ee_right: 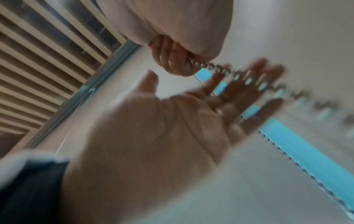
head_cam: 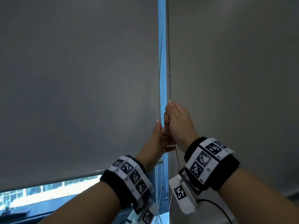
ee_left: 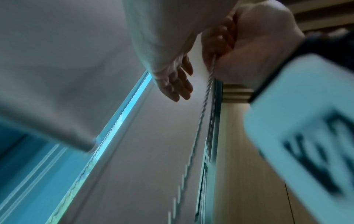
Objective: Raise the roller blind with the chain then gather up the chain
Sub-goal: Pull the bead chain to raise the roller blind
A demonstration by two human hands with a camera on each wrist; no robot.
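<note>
A metal bead chain (head_cam: pixel 169 62) hangs in two strands along the bright gap between two grey roller blinds. The left blind (head_cam: pixel 80 78) ends in a bottom bar (head_cam: pixel 64 179) just above the window's lower part. My right hand (head_cam: pixel 174 117) grips the right strand in a fist, thumb on top; the right wrist view shows the chain (ee_right: pixel 201 64) leaving that fist (ee_right: pixel 172 60). My left hand (head_cam: pixel 157 135) is just below and to the left, fingers straight, holding nothing. It also appears as an open palm (ee_right: pixel 182 121) and as straight fingers (ee_left: pixel 176 84).
Bright window glass (head_cam: pixel 48 189) shows under the left blind. The right blind (head_cam: pixel 226 78) hangs fully down. Loose chain strands (head_cam: pixel 159 191) dangle between my wrists. A black cable (head_cam: pixel 218 207) loops at lower right. A slatted ceiling (ee_right: pixel 47 60) lies overhead.
</note>
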